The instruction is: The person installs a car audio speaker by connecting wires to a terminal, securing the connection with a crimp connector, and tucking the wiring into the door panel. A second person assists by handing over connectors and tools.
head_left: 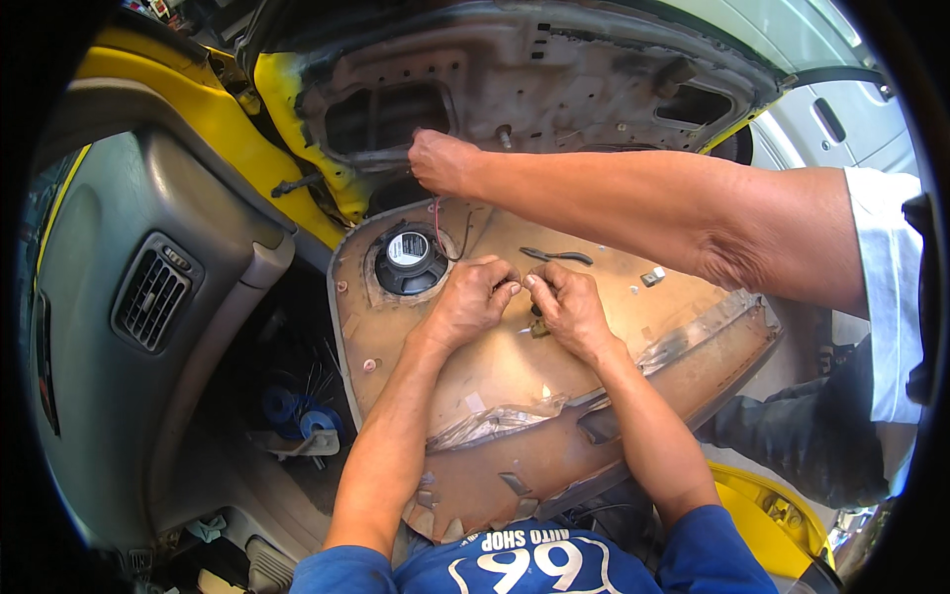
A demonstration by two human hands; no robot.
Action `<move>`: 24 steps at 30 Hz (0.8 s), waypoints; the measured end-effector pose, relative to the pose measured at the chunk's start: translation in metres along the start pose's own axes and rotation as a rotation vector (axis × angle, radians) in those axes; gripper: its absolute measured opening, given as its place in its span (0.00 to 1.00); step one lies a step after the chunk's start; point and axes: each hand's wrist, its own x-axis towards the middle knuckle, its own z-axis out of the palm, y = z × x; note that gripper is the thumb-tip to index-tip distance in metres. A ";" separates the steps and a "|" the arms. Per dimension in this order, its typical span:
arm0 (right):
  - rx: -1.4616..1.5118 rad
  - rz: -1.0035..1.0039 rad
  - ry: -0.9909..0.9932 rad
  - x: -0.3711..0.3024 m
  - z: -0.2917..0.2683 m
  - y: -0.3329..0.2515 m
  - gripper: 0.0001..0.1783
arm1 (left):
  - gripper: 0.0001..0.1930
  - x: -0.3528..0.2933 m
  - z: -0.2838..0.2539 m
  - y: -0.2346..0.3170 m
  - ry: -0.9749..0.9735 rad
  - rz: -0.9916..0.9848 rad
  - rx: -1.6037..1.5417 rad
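- From my end of the feed, the fingers (503, 271) of both hands are pinched, thumb to forefinger, the two pinches nearly meeting; I cannot make out what, if anything, is between them.
- The left hand (469, 299) and right hand (577, 315) sit above the door panel (485, 371). For fine work like this, I would rest both wrists on it and move only the fingertips.
- Just below the right fingers, between five and six o'clock, is a small dark and brassy piece (538, 327); whether it is held I cannot tell, so I would mind it.
- At two o'clock the pliers (556, 256) lie within easy reach, should bare fingers slip.
- At ten o'clock a pinkish wire (436, 220) stands by the speaker (405, 262); I would avoid tugging it with the left wrist.
- At eleven o'clock a co-worker's hand (443, 163) is near the car door (485, 84), the forearm crossing above the pliers, so I would work low.
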 end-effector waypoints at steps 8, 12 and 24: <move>0.284 0.087 0.070 0.002 0.004 -0.002 0.08 | 0.07 0.000 0.003 0.001 -0.025 -0.076 -0.035; 0.148 0.026 -0.012 -0.001 -0.011 0.004 0.07 | 0.10 0.001 0.002 0.001 -0.042 -0.092 -0.102; -0.099 -0.363 0.006 0.001 -0.015 0.009 0.06 | 0.09 0.001 -0.008 0.005 -0.070 -0.151 -0.071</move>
